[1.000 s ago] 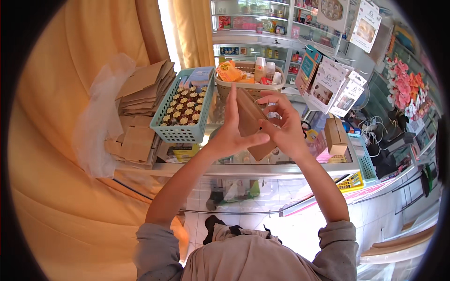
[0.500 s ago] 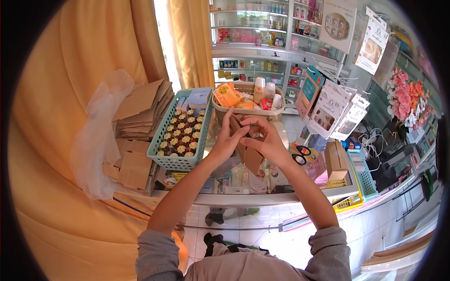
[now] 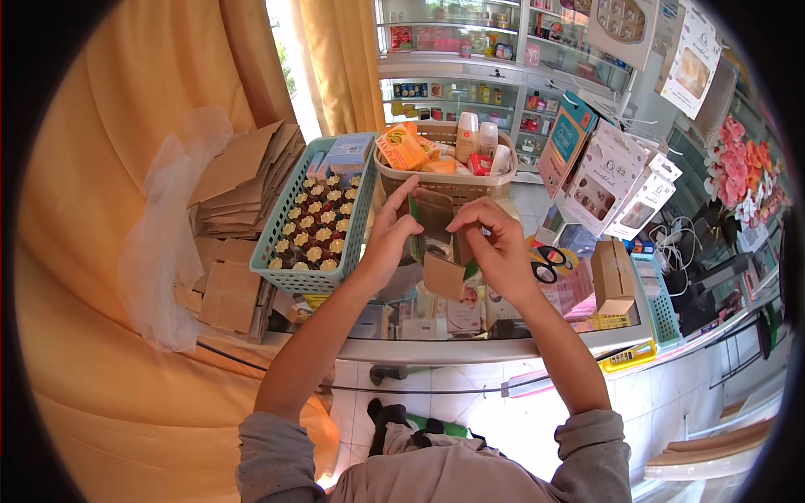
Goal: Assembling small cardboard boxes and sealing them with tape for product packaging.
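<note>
Left hand (image 3: 390, 243): grip on the box (image 3: 444, 278), thumb bent in at its left wall. Right hand (image 3: 496, 245): grip narrow, thumb and fingers pinching the right wall. Box is open, near flap hanging down, held between both hands over the glass surface (image 3: 470, 351). Right of the right hand: scissors (image 3: 547, 264), black handles; further right, a second box (image 3: 614, 283), closed. Left of the left hand: teal basket (image 3: 293, 279) with rows of bottles (image 3: 314, 222), yellow flower-shaped caps. Beyond the box: tan basket (image 3: 478, 189), holding orange packs (image 3: 402, 151) among others. Far left: cardboard stack (image 3: 243, 189), plastic sheet (image 3: 163, 251).
</note>
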`<state>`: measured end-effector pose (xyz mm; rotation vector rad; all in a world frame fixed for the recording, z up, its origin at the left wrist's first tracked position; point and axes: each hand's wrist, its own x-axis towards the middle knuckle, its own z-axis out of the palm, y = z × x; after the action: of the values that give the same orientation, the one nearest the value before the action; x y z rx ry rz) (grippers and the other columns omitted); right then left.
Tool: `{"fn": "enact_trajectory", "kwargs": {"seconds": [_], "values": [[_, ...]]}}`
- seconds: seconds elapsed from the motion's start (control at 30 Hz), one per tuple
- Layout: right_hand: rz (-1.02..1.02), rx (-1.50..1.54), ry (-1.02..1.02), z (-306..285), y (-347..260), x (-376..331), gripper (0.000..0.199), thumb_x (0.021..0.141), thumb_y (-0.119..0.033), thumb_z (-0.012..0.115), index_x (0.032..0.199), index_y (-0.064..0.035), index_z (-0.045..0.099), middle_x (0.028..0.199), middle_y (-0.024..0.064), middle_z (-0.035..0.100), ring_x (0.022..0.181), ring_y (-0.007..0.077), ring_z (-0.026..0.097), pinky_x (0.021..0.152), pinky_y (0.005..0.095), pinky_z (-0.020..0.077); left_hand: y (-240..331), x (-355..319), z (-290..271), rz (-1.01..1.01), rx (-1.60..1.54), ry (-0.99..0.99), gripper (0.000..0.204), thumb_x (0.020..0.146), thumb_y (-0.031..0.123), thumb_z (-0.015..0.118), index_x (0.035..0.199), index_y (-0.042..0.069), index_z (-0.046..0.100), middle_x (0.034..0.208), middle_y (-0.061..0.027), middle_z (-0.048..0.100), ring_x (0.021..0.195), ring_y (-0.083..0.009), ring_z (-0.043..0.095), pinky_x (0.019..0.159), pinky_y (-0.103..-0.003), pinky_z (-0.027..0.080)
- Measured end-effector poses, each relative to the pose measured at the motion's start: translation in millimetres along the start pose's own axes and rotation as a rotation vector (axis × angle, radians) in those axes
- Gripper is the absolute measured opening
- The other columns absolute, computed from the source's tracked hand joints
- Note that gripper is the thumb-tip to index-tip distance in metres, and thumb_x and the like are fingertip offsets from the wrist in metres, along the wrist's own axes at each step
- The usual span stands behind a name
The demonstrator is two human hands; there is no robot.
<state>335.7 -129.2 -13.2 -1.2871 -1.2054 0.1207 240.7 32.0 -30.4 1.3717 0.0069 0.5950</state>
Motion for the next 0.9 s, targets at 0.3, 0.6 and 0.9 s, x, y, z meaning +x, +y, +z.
{"fn": "enact_trajectory", "kwargs": {"seconds": [0.3,0.6,0.9], "values": [[-0.061,-0.099,-0.193,8,-22,-8,0.016,0.077,-0.004,0.065,0.093,-0.0013,0.062,0.103,0.008,0.048,0.088,0.0156,0.054,0.076,0.024,0.0453,2,-1,-6,0.078,0.062,0.104,0.057,0.084,0.004,0.042,0.141,0.003,0.038,0.122,-0.0059,0.051,0.108,-0.012,0.048,0.088,-0.024,0.04],[0.039,-0.169,-0.052,7,-5,-6,0.026,0.072,-0.004,0.071,0.094,-0.0031,0.058,0.106,0.0074,0.046,0.093,0.0149,0.052,0.074,0.0252,0.046,8,-3,2,0.168,0.17,0.037,0.057,0.081,0.005,0.043,0.137,0.004,0.041,0.114,-0.0053,0.048,0.107,-0.0139,0.045,0.09,-0.025,0.037],[-0.166,-0.352,-0.132,12,-6,-3,0.051,0.079,-0.004,0.058,0.129,-0.0067,0.049,0.124,0.0141,0.046,0.115,0.0313,0.049,0.095,0.0373,0.0411,7,-6,-1,0.162,0.295,-0.09,0.055,0.079,0.008,0.044,0.134,0.006,0.043,0.106,-0.0054,0.044,0.102,-0.0154,0.043,0.093,-0.026,0.033]]}}
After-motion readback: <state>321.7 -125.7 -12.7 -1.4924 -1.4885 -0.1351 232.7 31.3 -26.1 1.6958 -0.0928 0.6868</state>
